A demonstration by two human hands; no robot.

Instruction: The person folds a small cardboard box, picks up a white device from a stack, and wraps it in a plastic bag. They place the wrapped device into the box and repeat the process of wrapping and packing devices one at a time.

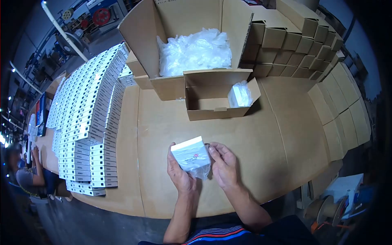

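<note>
White box [192, 154] lies between left grip [178, 171], clasping it, and right grip [225, 168], whose hold I cannot tell.

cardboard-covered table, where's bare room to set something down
The cardboard-covered table is bare between the right hand and right-side brown cartons, and between the left hand and stacked white boxes. Crowded: the left side, and the back, with the small open carton and large open carton.

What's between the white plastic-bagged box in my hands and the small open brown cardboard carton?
In the head view, just a bare stretch of brown cardboard tabletop lies between the white box and the small carton.
</note>
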